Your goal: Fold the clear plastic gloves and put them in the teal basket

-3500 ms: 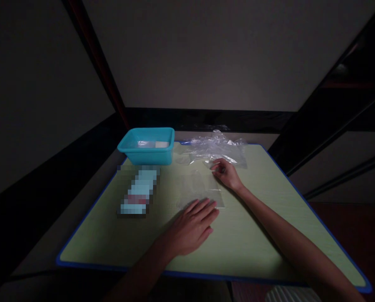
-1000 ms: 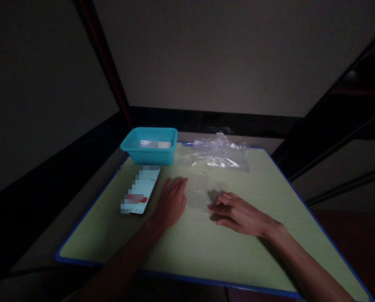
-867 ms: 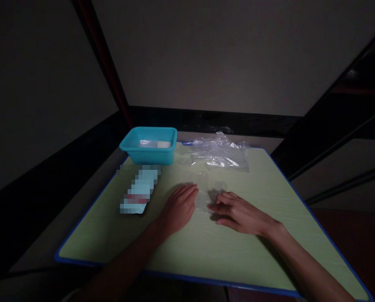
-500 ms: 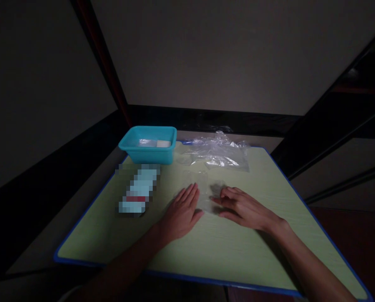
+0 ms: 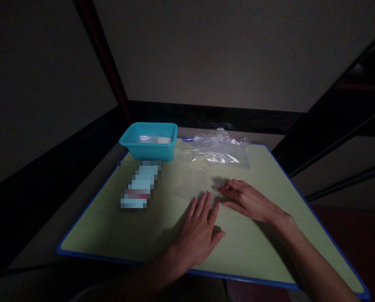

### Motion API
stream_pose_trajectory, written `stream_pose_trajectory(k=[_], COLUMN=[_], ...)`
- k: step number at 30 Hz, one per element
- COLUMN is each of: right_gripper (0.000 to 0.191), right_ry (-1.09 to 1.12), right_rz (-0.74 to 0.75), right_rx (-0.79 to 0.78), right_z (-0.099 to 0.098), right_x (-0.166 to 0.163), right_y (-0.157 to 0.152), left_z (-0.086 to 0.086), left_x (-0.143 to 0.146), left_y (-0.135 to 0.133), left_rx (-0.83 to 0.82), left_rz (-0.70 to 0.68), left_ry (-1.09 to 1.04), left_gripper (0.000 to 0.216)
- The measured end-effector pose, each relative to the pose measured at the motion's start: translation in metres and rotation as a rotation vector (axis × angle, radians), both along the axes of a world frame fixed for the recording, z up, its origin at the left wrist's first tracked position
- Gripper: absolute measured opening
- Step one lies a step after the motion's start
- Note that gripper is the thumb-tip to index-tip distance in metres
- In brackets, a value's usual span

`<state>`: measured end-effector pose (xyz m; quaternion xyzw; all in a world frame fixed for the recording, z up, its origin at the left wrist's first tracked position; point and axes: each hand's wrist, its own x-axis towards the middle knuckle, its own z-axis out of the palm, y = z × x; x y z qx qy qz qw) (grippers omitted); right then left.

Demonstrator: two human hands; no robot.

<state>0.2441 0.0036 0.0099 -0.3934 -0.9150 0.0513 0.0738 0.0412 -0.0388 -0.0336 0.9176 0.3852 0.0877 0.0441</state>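
A small clear plastic bag (image 5: pixel 192 181) lies flat on the table in front of me. My left hand (image 5: pixel 197 233) is open, fingers spread and pointing forward, the fingertips at the bag's near edge. Just right of the bag is my right hand (image 5: pixel 252 200), its fingers bent and the thumb apart from them. No object shows in its fingers. Whether the right fingertips touch the bag's edge is hard to make out in the dim light.
A turquoise plastic basket (image 5: pixel 151 152) with pale items inside stands at the back left. Crumpled clear plastic (image 5: pixel 221 149) lies along the far edge. A blurred-out, pale blue object (image 5: pixel 141 182) lies at left. The yellowish table (image 5: pixel 256 256) has a blue rim; a wall rises behind.
My left hand has slid right and toward me, off the bag, uncovering more of it. The right hand has shifted slightly to the right.
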Motion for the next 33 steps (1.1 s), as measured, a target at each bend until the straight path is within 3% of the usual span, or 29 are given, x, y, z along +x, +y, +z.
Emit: stream_pose_trajectory(k=[5, 12, 20, 24, 33], right_gripper=[0.046, 0.043, 0.042, 0.045, 0.058], right_ry=[-0.006, 0.029, 0.028, 0.031, 0.086], right_rz=[-0.001, -0.014, -0.013, -0.005, -0.008], right_rx=[0.002, 0.005, -0.012, -0.010, -0.078], right_z=[-0.001, -0.002, -0.003, -0.006, -0.019], right_x=[0.001, 0.002, 0.003, 0.003, -0.002], right_y=[0.000, 0.000, 0.001, 0.002, 0.007], left_z=[-0.005, -0.001, 0.015, 0.019, -0.003], left_x=[0.000, -0.021, -0.069, -0.092, -0.099], left_y=[-0.008, -0.009, -0.003, -0.004, 0.016], left_rx=[-0.035, -0.088, -0.190, -0.204, 0.000], left_rz=[0.011, -0.061, -0.280, -0.315, 0.042], left_ry=[-0.009, -0.005, 0.022, 0.053, -0.059], left_gripper=[0.062, 0.060, 0.064, 0.066, 0.063])
